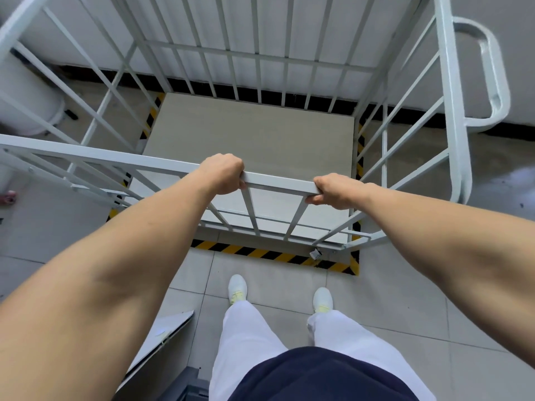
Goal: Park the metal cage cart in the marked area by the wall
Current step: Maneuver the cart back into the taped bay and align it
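A white metal cage cart (278, 183) with barred sides and a pale grey floor panel stands right in front of me, its far side against the white wall (318, 30). Black-and-yellow striped floor tape (260, 253) shows along the cart's near edge and up both of its sides. My left hand (224, 175) is closed over the near top rail. My right hand (337, 191) grips the same rail further right. The cart holds nothing inside.
A looped handle (492, 73) sticks out from the cart's right side. A white cylindrical object (26, 91) sits at the left by the wall. A flat grey panel (162, 340) lies low at the left of my feet. The floor is grey tile.
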Action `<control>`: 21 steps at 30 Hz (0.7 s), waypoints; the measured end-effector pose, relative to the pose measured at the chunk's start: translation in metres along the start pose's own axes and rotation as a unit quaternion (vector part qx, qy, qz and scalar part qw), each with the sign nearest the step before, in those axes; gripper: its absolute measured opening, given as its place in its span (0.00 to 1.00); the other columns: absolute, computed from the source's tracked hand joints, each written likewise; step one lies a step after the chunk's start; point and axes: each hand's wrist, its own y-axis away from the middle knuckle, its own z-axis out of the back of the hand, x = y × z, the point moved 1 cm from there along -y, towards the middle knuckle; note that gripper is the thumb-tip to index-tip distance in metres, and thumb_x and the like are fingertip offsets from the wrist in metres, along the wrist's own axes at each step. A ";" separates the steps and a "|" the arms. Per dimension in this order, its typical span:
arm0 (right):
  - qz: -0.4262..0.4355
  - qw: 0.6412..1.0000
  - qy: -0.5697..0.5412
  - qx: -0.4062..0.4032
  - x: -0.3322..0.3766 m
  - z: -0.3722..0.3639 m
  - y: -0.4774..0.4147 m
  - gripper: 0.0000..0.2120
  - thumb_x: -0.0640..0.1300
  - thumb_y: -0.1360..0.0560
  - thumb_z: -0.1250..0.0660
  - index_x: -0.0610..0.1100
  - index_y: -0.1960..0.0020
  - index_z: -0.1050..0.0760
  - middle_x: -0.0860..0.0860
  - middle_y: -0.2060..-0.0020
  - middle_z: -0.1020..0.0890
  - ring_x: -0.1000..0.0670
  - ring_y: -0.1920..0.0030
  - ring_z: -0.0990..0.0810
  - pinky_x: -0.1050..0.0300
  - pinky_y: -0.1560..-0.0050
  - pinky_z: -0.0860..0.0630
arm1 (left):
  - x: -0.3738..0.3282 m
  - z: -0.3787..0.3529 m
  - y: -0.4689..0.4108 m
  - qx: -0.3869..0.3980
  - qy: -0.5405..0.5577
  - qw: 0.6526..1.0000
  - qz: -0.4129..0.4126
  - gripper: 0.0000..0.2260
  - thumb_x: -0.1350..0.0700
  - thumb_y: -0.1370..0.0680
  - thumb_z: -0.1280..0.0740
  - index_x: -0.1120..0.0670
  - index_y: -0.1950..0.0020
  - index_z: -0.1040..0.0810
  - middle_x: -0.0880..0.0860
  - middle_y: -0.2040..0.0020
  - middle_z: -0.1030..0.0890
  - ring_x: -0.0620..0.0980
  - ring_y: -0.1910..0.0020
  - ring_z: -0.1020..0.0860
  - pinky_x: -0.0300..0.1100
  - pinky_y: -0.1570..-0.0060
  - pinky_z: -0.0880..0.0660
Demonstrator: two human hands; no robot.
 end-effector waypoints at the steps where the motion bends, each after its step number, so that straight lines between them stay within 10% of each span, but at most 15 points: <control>1: -0.003 1.000 -0.005 -0.004 0.000 -0.001 0.001 0.18 0.56 0.23 0.37 0.41 0.46 0.27 0.44 0.52 0.21 0.43 0.53 0.23 0.52 0.53 0.27 | -0.001 -0.001 0.001 -0.001 0.000 1.000 -0.001 0.11 0.52 0.22 0.34 0.59 0.45 0.21 0.60 0.45 0.20 0.62 0.45 0.22 0.49 0.48 0.25; 21: -0.013 0.999 0.028 0.024 0.000 0.019 0.005 0.19 0.56 0.27 0.30 0.40 0.51 0.26 0.46 0.56 0.22 0.44 0.54 0.25 0.54 0.54 0.28 | 0.032 0.059 0.007 0.097 0.127 0.986 0.046 0.16 0.56 0.24 0.30 0.57 0.36 0.21 0.55 0.40 0.18 0.55 0.40 0.21 0.46 0.35 0.29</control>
